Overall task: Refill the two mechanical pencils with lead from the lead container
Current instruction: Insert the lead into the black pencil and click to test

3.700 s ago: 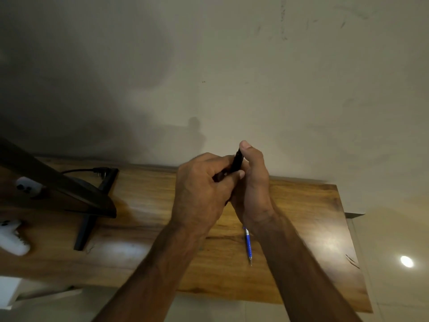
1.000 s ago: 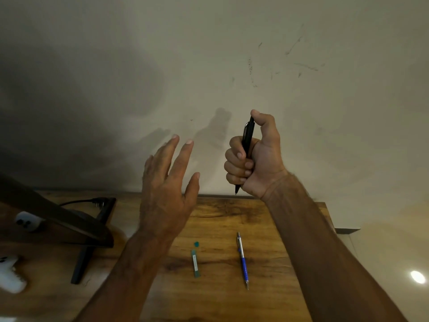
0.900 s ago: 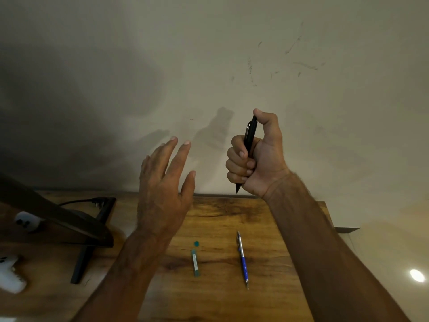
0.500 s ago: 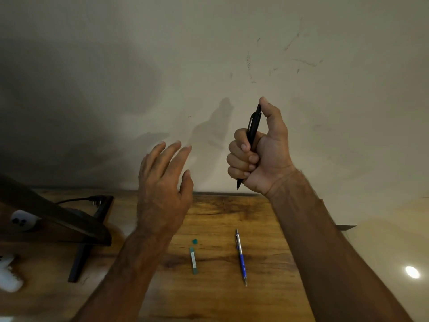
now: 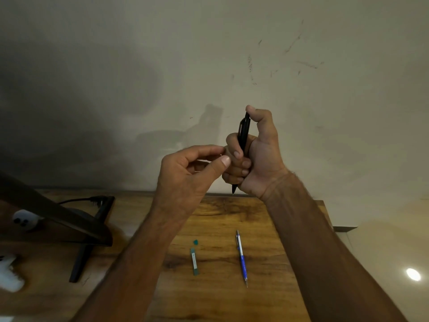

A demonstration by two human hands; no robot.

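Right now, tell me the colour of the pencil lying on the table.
Silver pencil with a blue grip; head view.

held pencil (image 5: 243, 133): black all over
lying pencil (image 5: 242, 257): silver top, blue grip, silver tip
lead container (image 5: 194, 261): green, pale label strip
cap (image 5: 196, 242): green
surface (image 5: 232, 217): brown wood, dark grain streaks
wall (image 5: 301, 101): off-white, dark scuff marks
stand (image 5: 79, 263): black
object at left edge (image 5: 9, 275): white, blurred

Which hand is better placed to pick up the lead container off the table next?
Left. The right hand grips the black pencil in a fist, so it is occupied. The left hand seems to hold nothing, and the lead container lies on the table nearer the left arm.
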